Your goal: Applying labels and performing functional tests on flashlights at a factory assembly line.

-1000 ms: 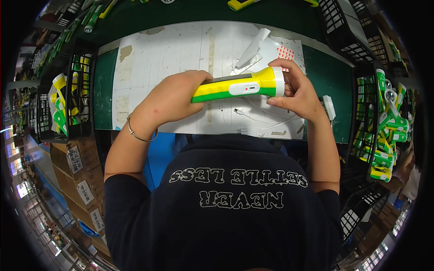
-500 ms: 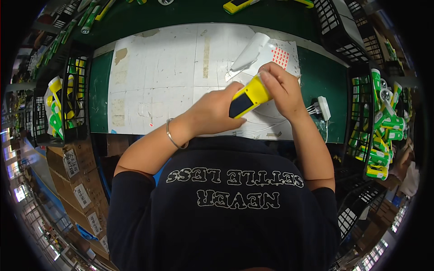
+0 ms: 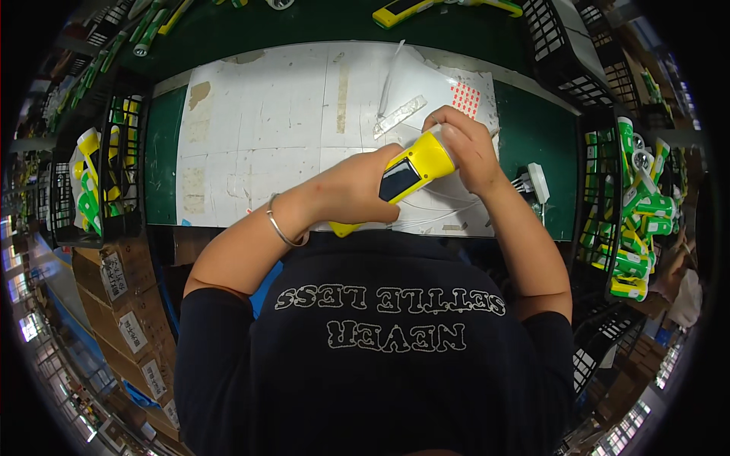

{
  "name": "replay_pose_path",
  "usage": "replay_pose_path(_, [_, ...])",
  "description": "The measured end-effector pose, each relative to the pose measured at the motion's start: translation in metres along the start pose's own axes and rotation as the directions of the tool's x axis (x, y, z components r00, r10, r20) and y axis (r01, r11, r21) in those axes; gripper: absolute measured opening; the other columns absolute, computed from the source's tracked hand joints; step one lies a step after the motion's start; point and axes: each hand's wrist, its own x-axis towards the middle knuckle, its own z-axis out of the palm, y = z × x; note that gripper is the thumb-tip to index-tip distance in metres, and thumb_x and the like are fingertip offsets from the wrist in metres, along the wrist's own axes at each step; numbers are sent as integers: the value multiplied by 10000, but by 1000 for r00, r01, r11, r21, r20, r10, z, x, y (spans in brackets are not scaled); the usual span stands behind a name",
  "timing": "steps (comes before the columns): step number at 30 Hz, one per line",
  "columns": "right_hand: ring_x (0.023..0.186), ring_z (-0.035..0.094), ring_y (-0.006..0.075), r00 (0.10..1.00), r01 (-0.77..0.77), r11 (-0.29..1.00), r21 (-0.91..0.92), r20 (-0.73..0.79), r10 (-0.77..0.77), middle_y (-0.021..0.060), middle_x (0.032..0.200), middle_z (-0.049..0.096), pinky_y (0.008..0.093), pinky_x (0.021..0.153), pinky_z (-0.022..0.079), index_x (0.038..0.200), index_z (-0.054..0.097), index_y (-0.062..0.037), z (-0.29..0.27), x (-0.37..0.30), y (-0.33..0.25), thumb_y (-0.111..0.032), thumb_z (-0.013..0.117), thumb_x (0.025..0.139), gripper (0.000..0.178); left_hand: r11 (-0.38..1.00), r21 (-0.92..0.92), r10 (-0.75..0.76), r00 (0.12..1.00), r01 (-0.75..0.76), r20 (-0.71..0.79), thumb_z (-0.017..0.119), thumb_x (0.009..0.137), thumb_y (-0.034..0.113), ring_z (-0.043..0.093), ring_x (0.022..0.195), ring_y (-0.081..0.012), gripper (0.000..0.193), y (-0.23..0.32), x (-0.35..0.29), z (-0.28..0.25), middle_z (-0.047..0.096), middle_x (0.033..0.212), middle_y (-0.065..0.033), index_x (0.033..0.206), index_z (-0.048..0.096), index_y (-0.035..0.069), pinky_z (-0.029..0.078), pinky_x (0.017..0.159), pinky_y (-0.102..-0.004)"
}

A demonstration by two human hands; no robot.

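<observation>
A yellow flashlight (image 3: 432, 158) with a dark glossy panel on its side is held slantwise above the worktable, its wide head up and to the right. My left hand (image 3: 353, 182) wraps round its body, and the yellow tail end sticks out below the palm. At the head end, my right hand (image 3: 473, 152) grips the rim between thumb and fingers. Just beyond the right hand lies a sheet of small red stickers (image 3: 464, 97). A thin silvery strip (image 3: 400, 116) lies left of that sheet.
A white plug block (image 3: 537, 182) with cables sits at right. Black crates of green and yellow flashlights flank the table, one at left (image 3: 122, 216) and one at right (image 3: 589, 197). More flashlights (image 3: 403, 11) lie along the far edge. Cardboard boxes (image 3: 125, 304) stand lower left.
The flashlight has tilted and slid slightly in my grip, so its tail end now shows below my left hand. The curled edge of the sticker sheet looks narrower and more upright.
</observation>
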Motion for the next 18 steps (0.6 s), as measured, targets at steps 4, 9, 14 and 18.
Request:
replay_pose_path(4, [656, 524, 130, 990, 140, 989, 40, -31, -139, 73, 703, 557, 258, 607, 416, 881, 570, -16, -2, 3, -2, -253, 482, 856, 254, 999, -43, 6, 1000, -6, -7, 654, 639, 103, 527, 694, -163, 435, -1, 1, 1, 557, 791, -76, 1024, 466, 26, 443, 652, -285])
replay_pose_path(9, [607, 498, 133, 989, 122, 992, 13, -81, -121, 64, 640, 526, 267, 580, 403, 863, 570, -23, -3, 8, -7, -276, 488, 861, 266, 999, 19, 28, 992, -26, -125, 646, 670, 116, 539, 700, -184, 466, -1, 3, 7, 564, 787, -111, 1080, 446, 20, 454, 666, -306])
replay_pose_path(14, [633, 494, 109, 991, -132, 984, -121, -28, 129, 47, 673, 534, 257, 584, 397, 877, 577, -17, -12, 11, -22, -309, 489, 872, 305, 979, 202, 54, 966, -3, -252, 656, 701, 136, 575, 715, -210, 485, -2, 4, 13, 585, 804, -121, 1121, 444, 19, 460, 682, -316])
replay_pose_path(18, [718, 523, 116, 986, -105, 977, 184, 145, 78, 66, 778, 572, 239, 664, 409, 888, 578, 10, -9, 2, -26, -336, 424, 855, 380, 718, -661, 8, 948, 216, 319, 637, 704, 115, 572, 595, -181, 459, 16, -3, 8, 577, 711, -106, 1115, 461, 12, 466, 603, -304])
